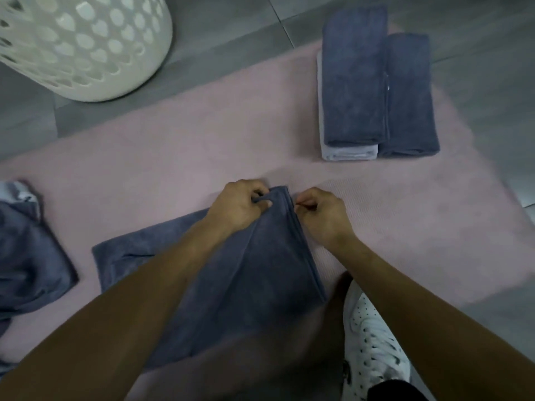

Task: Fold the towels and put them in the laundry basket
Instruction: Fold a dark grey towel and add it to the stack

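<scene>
The blue-grey towel (231,264) you are folding lies on the pink mat (202,146), just in front of your white shoe (373,342). It looks soft, light and limp, so it should drape and slide off line unless you keep both far corners pinned together. Your left hand (237,206) has its fingers curled round the far corner of the towel, and your right hand (321,212) pinches the doubled edge beside it, so the two hands sit almost touching at the towel's top. Take hold at the hems, where the layers stack; the middle would likely just bunch. Beyond the towel and to the right sits a stack of folded towels (376,91), blue ones over a white one. To the towel's left lies a heap of unfolded towels (29,256). The laundry basket (84,44) stands well beyond the towel to the left, off the mat on grey floor tiles (477,30), with nothing between it and the towel.
</scene>
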### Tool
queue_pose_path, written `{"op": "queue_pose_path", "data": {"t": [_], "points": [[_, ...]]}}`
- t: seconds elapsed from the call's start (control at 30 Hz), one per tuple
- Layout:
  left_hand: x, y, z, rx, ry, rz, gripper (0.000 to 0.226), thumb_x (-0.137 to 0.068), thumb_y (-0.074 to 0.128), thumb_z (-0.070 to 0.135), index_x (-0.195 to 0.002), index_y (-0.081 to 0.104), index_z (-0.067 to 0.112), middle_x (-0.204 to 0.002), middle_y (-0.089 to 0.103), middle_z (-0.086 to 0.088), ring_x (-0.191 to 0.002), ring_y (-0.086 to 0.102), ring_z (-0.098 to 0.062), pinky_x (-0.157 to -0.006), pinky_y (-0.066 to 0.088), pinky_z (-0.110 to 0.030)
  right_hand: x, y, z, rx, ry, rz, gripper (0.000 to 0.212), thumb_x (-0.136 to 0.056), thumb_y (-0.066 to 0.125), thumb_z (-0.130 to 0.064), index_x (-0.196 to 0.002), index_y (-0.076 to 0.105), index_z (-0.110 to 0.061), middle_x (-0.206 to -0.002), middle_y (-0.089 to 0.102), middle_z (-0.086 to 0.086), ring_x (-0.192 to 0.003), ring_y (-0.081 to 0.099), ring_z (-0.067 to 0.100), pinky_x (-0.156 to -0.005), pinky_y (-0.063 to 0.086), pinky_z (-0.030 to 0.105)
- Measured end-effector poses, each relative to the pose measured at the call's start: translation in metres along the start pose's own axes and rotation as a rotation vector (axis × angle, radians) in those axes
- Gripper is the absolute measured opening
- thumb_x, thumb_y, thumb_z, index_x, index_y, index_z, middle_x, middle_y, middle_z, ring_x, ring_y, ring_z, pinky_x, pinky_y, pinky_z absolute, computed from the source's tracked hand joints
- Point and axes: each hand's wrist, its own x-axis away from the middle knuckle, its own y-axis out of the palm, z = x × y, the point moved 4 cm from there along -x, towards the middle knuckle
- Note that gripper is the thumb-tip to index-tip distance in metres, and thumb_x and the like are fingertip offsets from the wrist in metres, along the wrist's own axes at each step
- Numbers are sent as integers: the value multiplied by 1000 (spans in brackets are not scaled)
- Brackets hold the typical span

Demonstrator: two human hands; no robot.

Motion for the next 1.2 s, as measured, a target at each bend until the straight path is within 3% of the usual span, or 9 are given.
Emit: {"op": "queue_pose_path", "data": {"t": [0.17,0.33,0.47,0.73,0.83,0.9,1.03,1.1,1.2], "points": [[-11,-3,9,40,17,31,18,-85,69,14,-75,66,29,-84,70,3,-77,63,-8,-74,48,-18,4,3,2,-5,-3,48,13,-88,61,-6,-98,69,-7,-89,64,-6,-82,59,6,-70,38,-3],[-9,5,5,40,52,100,6,-86,68,18,-88,68,23,-86,67,6,-79,62,-10,-80,53,-28,5,1,5,-35,-31,26,11,-89,61,-6,-97,68,-8,-87,65,-7,-81,61,6,-69,41,-2],[-12,12,13,-172,138,90,30,-87,66,29,-117,64,26,-112,55,1,-98,57,-14,-89,50,-32,7,3,6,-50,-42,18,11,-90,60,-4,-97,67,-7,-88,66,-5,-81,61,7,-70,43,0],[-1,-2,29,-349,232,79,16,-93,54,14,-108,58,12,-102,57,-5,-108,49,-25,-86,46,-39,8,0,3,-104,18,-2,9,-94,58,-14,-91,66,-17,-80,64,-11,-72,58,-1,-67,44,7],[20,-36,25,-313,169,211,15,-93,52,17,-108,55,19,-98,62,-3,-98,55,-25,-78,48,-38,15,-10,-8,-64,29,-79,14,-95,55,-20,-90,66,-14,-83,67,-4,-76,61,11,-72,49,19],[39,-60,19,-192,132,270,12,-93,53,17,-99,54,26,-92,65,2,-84,59,-25,-75,50,-36,24,-16,-19,-16,38,-181,19,-97,52,-23,-95,67,-11,-89,68,0,-81,61,15,-71,48,20],[86,-100,22,-41,176,342,16,-95,54,11,-94,53,27,-89,62,7,-62,55,-4,-64,43,-18,54,-18,-32,67,56,-342,23,-98,48,-25,-84,64,-16,-87,64,-1,-85,59,19,-69,43,21],[113,-118,30,-32,214,383,14,-96,55,11,-95,54,25,-90,63,5,-59,54,-3,-62,42,-15,74,-13,-37,88,79,-395,24,-99,48,-26,-81,62,-19,-87,64,-1,-88,60,20,-78,45,24],[152,-143,41,-25,246,428,12,-95,57,10,-96,56,22,-88,63,7,-58,57,-7,-64,44,-23,95,-7,-49,148,64,-403,31,-98,51,-37,-102,67,-11,-105,68,7,-97,64,24,-95,48,35]]}}
